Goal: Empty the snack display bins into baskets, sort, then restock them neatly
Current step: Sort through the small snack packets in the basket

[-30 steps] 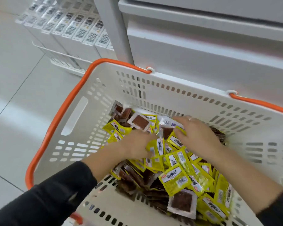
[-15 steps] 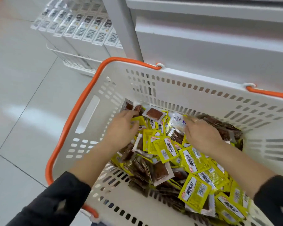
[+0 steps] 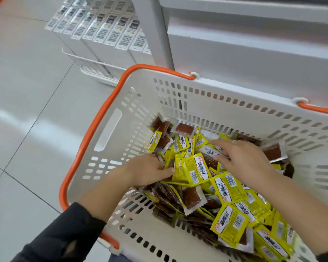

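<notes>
Yellow packets (image 3: 194, 170) at frame centre lie touching the left hand (image 3: 150, 170), its thumb pinching them; the right hand (image 3: 242, 157) rests spread, fingers straight, just right.

White basket (image 3: 106, 148) with orange handles (image 3: 87, 144), yellow barcoded packets (image 3: 195, 170), black sleeve (image 3: 64, 239)

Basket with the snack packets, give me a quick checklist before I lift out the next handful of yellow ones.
1. Left hand on yellow packets: ok, thumb pinches a few.
2. Right hand free to help: ok, fingers spread flat on the pile.
3. Grabbed bunch only yellow: cannot tell, brown packets lie mixed underneath.
4. Basket steady: cannot tell.
5. Sorting finished: not ok, both kinds jumbled.
</notes>
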Demonstrator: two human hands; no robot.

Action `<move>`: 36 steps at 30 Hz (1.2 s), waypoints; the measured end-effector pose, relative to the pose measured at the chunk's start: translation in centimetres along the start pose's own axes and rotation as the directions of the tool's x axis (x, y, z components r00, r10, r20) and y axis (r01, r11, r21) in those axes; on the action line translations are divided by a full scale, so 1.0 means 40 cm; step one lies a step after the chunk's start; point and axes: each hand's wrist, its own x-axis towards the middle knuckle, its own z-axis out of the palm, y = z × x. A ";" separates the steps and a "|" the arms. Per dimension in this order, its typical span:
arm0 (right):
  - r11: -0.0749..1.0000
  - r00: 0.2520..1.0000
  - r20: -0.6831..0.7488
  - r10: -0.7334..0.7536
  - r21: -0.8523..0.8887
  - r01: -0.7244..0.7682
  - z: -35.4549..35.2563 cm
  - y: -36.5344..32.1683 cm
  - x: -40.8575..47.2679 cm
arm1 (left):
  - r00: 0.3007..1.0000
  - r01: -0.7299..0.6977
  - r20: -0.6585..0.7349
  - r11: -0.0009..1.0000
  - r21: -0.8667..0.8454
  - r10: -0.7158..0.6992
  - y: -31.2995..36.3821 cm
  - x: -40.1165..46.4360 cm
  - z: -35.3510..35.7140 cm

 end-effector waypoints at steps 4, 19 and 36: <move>0.990 0.990 -0.142 0.026 0.144 -0.005 0.003 -0.007 -0.023 | 0.926 0.008 -0.365 0.971 -0.238 -0.098 -0.058 -0.043 -0.034; 0.885 0.950 -0.271 0.153 0.466 -0.010 -0.051 -0.052 -0.076 | 0.993 -0.011 0.104 0.924 -0.383 0.055 -0.034 -0.019 0.012; 0.903 0.955 -0.166 0.244 0.399 -0.161 -0.072 -0.008 -0.084 | 0.985 0.144 -0.062 0.971 -0.189 -0.159 -0.008 0.044 0.003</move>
